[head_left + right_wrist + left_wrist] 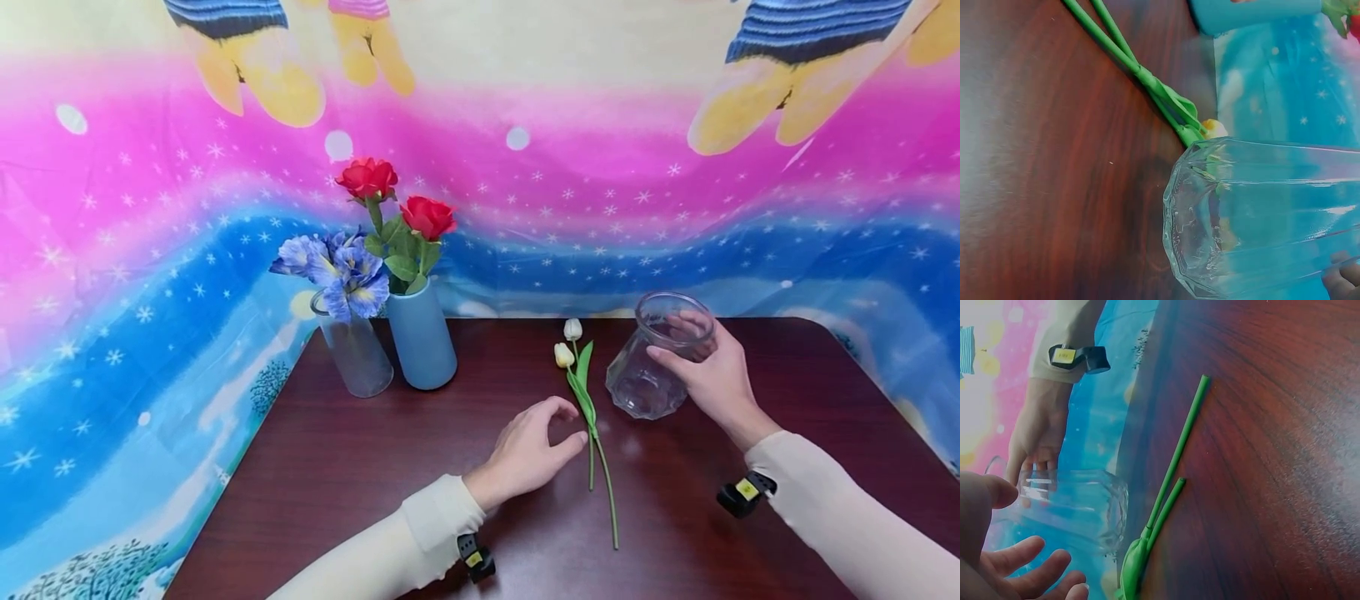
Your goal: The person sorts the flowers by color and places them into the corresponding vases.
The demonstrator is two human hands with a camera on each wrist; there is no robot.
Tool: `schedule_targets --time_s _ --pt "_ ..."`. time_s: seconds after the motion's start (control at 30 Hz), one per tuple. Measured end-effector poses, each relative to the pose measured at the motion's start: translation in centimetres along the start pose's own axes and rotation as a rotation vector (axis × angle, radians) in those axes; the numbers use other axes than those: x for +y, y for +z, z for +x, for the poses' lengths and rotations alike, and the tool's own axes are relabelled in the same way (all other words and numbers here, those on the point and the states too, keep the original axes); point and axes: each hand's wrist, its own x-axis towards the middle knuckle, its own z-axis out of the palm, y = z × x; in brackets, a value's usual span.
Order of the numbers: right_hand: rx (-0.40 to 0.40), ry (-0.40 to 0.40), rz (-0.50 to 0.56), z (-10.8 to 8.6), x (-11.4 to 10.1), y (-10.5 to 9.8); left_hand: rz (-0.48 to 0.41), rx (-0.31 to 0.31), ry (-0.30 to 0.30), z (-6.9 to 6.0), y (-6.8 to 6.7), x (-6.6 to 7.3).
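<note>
My right hand grips a clear glass vase near its rim, thumb on the near side and fingers behind the glass. In the right wrist view the vase's faceted base shows close up; whether it touches the table is hard to tell. Two white tulips with green stems lie on the table left of the vase. Just left of those stems is my left hand, its fingers loosely curved with nothing between them. The left wrist view shows its thumb and fingers apart.
At the back left a blue vase holds two red roses. Beside it a greyish glass vase holds blue-purple flowers. The dark wooden table meets a colourful printed cloth behind.
</note>
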Motion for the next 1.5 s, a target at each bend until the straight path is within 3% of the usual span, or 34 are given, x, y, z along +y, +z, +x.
schedule_targets --time_s 0.57,0.8,1.1,1.5 --pt "0.023 -0.075 -0.033 -4.4 0.3 -3.0 -0.001 -0.016 0.016 -0.9 0.0 0.0" --pt "-0.003 -0.094 -0.076 -5.6 0.6 -3.4 0.032 -0.007 0.025 -1.0 0.8 -0.2" --pt "-0.002 -0.098 -0.093 -6.0 1.2 -3.7 0.114 -0.010 0.044 -1.2 2.6 -1.1" --pt "-0.014 -0.100 -0.069 -5.9 1.3 -4.1 0.121 -0.016 0.042 -1.1 3.1 -1.3"
